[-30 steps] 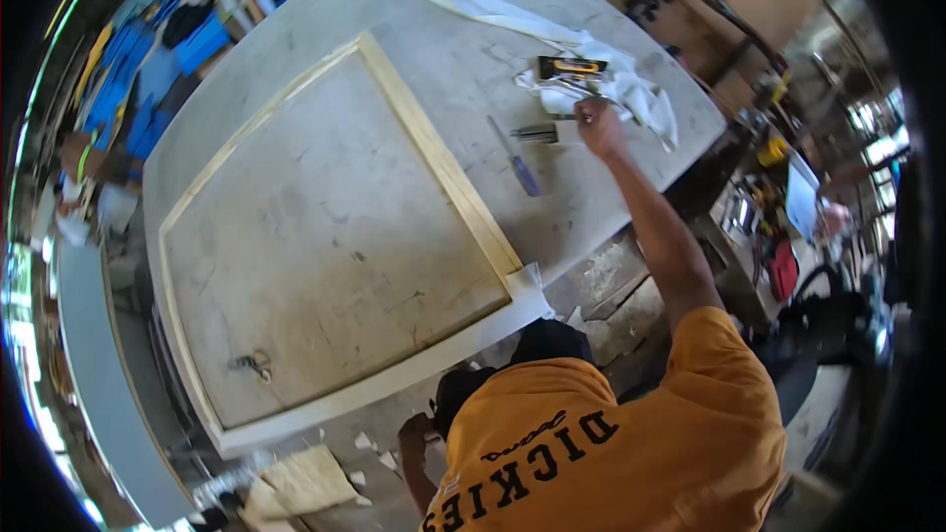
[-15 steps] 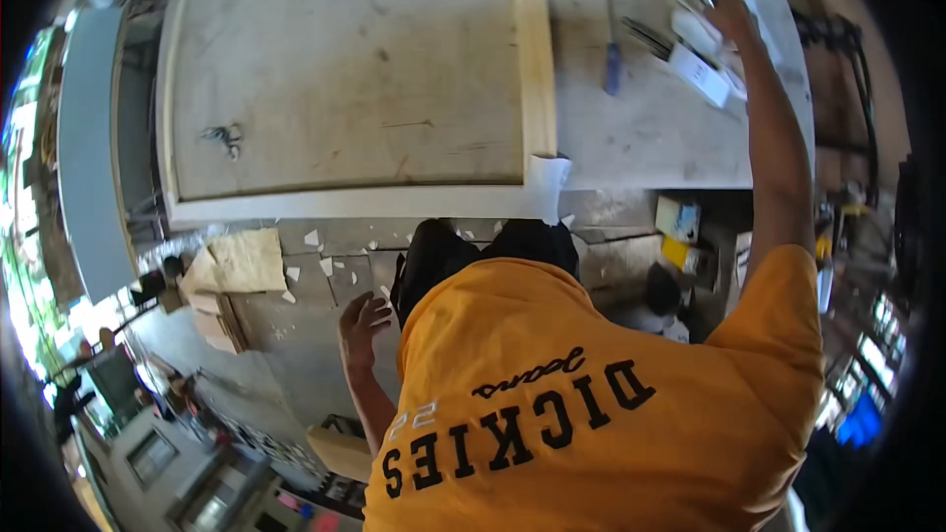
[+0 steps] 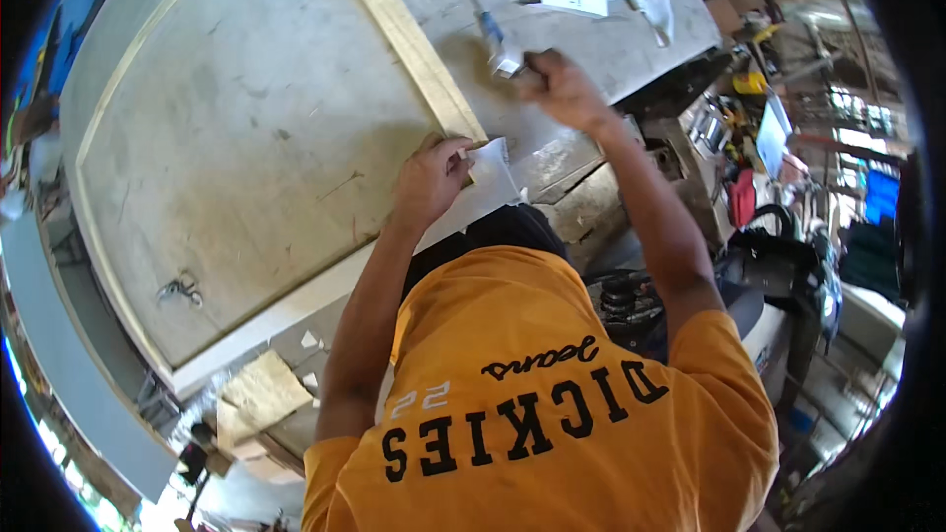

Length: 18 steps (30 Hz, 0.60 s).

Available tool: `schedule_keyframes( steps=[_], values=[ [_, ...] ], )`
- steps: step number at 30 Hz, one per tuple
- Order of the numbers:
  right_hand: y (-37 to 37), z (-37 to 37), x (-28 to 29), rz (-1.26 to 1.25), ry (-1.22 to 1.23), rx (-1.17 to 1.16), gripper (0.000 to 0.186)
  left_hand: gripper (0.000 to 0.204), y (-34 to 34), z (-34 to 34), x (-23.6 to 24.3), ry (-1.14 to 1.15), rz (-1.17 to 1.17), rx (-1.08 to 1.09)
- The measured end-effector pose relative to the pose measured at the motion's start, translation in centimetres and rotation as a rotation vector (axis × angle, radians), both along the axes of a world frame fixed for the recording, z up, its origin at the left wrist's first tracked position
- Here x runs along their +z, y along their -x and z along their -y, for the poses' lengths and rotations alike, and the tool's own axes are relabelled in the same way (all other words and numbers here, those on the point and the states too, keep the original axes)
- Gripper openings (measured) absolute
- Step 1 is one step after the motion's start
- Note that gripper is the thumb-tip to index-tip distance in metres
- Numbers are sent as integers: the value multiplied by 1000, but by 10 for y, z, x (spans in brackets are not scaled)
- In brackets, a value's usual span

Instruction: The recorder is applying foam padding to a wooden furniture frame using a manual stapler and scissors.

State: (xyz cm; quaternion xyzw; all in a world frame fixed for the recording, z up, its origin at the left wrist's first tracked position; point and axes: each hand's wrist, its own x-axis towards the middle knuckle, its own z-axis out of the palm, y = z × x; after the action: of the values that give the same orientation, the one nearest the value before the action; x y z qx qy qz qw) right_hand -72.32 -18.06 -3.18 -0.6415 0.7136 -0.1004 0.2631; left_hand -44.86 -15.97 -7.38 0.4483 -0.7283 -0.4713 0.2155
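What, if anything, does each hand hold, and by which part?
The right hand holds a silvery tool, too blurred to identify, by its right end. The left hand is at the white covering on the wooden frame; whether it pinches is unclear.

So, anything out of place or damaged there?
Mildly: white scraps litter the floor beside the frame, like dropped offcuts. The white strip flares past the frame's corner near the left hand, so it looks loose. The table is scuffed.
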Motion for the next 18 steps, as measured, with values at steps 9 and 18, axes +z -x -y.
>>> schedule_keyframes(
  steps=[9, 18],
  values=[
    [-30, -23, -19, -73, 519, -146, 45, 12, 18, 11, -26, 81, 124, -73],
    [-33, -62, -55, 505, 81, 102, 19, 14, 15, 0, -29, -259, -3, 119]
  ],
)
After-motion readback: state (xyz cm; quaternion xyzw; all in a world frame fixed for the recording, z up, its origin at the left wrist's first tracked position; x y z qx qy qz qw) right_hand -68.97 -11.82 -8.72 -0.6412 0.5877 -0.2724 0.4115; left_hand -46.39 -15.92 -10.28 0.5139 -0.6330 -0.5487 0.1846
